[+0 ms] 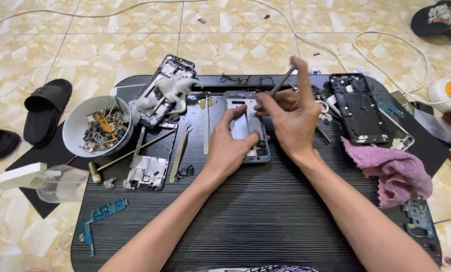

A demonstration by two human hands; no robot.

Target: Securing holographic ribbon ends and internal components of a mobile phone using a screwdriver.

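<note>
A grey phone frame (243,127) lies face up in the middle of the black ribbed table (255,211). My left hand (229,146) grips its lower left side, thumb and finger pinching the edge. My right hand (290,115) hovers over the frame's upper right corner and holds a thin metal tool (282,81) whose tip points down at the frame's top edge.
A white bowl (74,126) of small metal parts stands at the left, with another phone frame (166,88) and cotton behind it. Tweezers (181,149), a metal plate (146,172), a blue circuit board (100,214), a black phone body (357,107), a pink cloth (389,170), sandals and cables lie around.
</note>
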